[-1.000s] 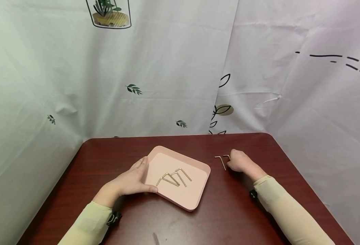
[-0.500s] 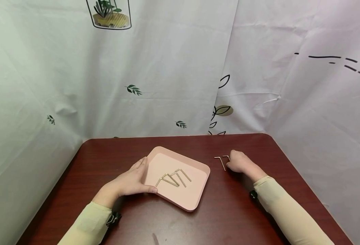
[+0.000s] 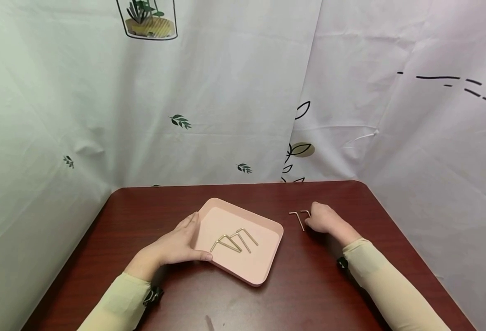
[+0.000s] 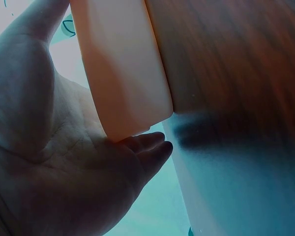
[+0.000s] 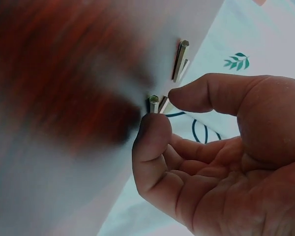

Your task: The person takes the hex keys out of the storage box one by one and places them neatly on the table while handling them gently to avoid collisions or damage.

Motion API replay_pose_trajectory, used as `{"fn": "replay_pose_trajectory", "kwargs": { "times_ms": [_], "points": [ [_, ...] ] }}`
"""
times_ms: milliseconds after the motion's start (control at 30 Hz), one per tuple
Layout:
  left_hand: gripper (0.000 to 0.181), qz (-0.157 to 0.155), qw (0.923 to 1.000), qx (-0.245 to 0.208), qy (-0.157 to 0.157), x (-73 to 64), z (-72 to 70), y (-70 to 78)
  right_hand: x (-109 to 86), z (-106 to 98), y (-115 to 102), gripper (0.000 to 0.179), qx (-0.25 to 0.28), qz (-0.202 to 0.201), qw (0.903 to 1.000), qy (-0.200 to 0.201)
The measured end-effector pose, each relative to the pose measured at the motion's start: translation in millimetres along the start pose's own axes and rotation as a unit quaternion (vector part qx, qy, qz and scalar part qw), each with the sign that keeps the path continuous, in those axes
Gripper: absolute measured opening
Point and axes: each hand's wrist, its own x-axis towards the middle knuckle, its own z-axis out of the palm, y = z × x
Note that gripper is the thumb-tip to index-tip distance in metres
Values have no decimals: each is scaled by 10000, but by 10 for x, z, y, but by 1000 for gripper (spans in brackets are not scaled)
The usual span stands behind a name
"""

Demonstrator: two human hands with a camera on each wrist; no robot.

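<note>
My left hand (image 3: 177,241) holds the pink tray (image 3: 243,271) at its left corner, with the thumb over the near rim and the fingers along the left side. In the left wrist view the tray wall (image 4: 123,64) lies between thumb and fingers. Several L-shaped brass hex keys (image 3: 243,239) lie in the tray, some overlapping. At the right, my right hand (image 3: 325,218) is curled over one hex key (image 5: 154,101), pinching it between thumb and index finger; the fingertip hides part of it. A second hex key (image 3: 299,219) lies just left of that hand.
The dark red wooden table (image 3: 292,294) has rounded far corners. Behind it and at both sides hangs a white patterned curtain (image 3: 226,92). A small mark (image 3: 210,322) shows at the near edge of the view. Bare tabletop separates the tray from the right-hand keys.
Both hands, the tray and the hex keys stay where they were; only a very slight shift of the head view shows.
</note>
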Motion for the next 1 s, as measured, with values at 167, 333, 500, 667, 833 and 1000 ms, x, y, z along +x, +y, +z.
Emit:
{"fn": "replay_pose_trajectory", "kwargs": {
  "times_ms": [167, 333, 500, 667, 833, 1000],
  "points": [
    [149, -9, 10000, -31, -17, 1, 5, -2, -319, -379, -402, 16, 108, 26, 9999, -42],
    [149, 12, 10000, -14, -3, 4, -4, 0, -186, -241, -282, 24, 14, -153, 9993, 351],
    [148, 15, 10000, 6, 8, -3, -11, 2, -310, -364, -504, 29, 185, -105, 9991, 362],
    [148, 12, 10000, 9, 11, -12, -10, 8, -552, -566, -825, 28, 262, -93, 9989, 368],
    [148, 8, 10000, 10, 0, -14, -10, 10, -556, -565, -871, 26, 297, -128, 9986, 415],
    [148, 8, 10000, 2, -5, -13, -5, 12, -554, -554, -923, 29, 443, -191, 9978, 444]
  ]
}}
